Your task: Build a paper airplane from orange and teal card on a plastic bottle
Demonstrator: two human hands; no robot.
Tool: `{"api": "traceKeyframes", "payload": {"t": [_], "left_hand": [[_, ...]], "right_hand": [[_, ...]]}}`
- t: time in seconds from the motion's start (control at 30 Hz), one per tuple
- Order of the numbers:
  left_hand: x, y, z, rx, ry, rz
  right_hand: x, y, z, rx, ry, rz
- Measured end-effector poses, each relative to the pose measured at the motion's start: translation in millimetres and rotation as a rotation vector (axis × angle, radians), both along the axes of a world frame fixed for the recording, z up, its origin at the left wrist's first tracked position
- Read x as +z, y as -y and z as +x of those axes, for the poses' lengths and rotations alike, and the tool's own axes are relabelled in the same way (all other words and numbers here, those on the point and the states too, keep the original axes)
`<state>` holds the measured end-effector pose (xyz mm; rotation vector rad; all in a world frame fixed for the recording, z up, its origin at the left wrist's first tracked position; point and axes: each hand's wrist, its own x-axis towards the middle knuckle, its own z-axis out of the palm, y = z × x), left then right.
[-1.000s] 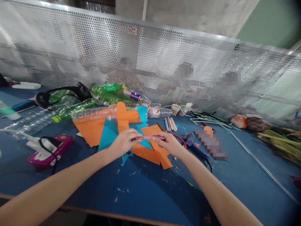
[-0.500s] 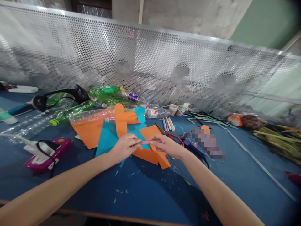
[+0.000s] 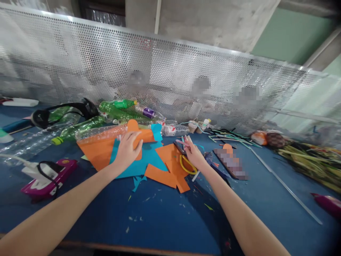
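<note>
My left hand has its fingers over a rolled orange paper piece, with the thumb on its near side. A bright blue paper tab is at the roll's right end. Beneath lie a blue paper sheet and flat orange paper. A slim pink marker is pinched in my right hand, beside a few other markers. Close under that hand is a yellow loop, apparently a scissors handle, partly hidden. Blue paper scraps lie nearer me.
Green and clear plastic bottles and black headphones crowd the back left. A magenta power strip with plugs lies at left. Rightward are a phone, a long clear strip and dried leaves. A perforated metal screen stands behind.
My hands have parted from the pink marker they both held. The left moved up and left to the orange roll; the right carried the marker right, towards the other markers.
</note>
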<state>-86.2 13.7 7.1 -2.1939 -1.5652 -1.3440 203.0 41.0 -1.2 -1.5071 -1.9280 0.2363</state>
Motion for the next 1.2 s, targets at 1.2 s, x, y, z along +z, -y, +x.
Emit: {"api": "traceKeyframes", "payload": {"t": [1.2], "left_hand": [[-26.8, -38, -41, 0.24, 0.318, -0.394]], "right_hand": [[44.2, 24, 73, -0.262, 0.885, -0.581]]}}
